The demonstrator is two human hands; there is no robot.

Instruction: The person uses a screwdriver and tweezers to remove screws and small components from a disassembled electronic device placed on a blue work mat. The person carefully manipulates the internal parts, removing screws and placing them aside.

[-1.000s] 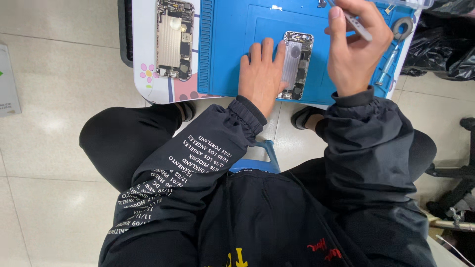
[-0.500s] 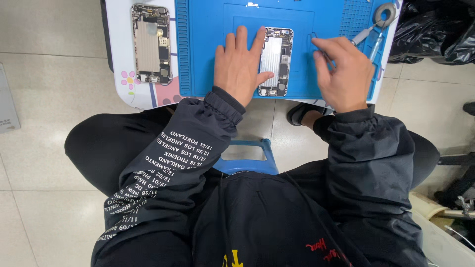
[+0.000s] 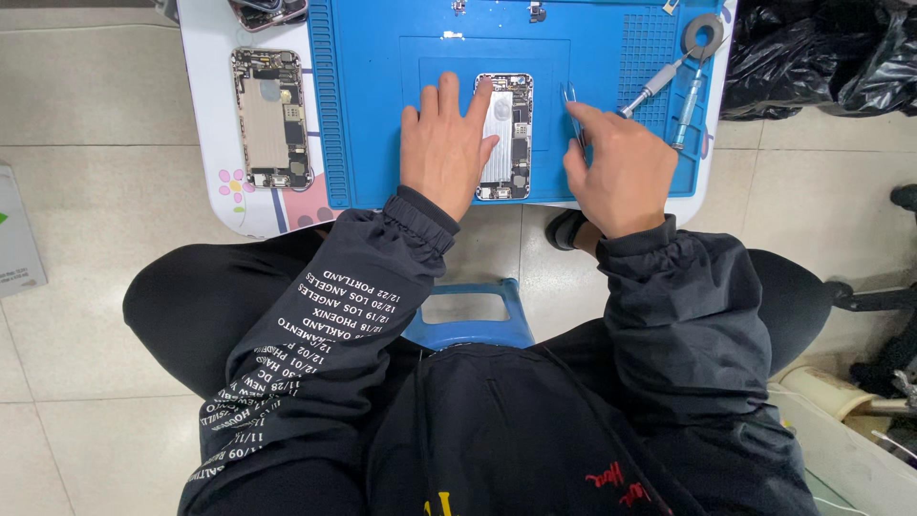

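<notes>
Now we see the opened phone (image 3: 509,137) lying flat near the middle of the blue work mat (image 3: 382,86), its long axis running straight away from us — one short end toward the far edge of the small white table (image 3: 205,96), the other near the mat's front edge. Our left hand (image 3: 441,151) lies flat with fingers spread, palm on the mat and fingertips over the phone's left side, pressing rather than gripping. Our right hand (image 3: 619,170) sits just right of the phone, fingers pinched narrow on a pair of tweezers (image 3: 572,110) whose tips point away from us, beside the phone's upper right corner; whether the tips touch the mat we cannot tell.

Further right on the mat lie a grey-handled screwdriver (image 3: 652,88), a thin clear-handled tool (image 3: 689,96) and a grey ring (image 3: 704,32). Off the mat's left edge, on the table — well apart from the hands — rests a second opened phone (image 3: 271,118), also lengthwise.
</notes>
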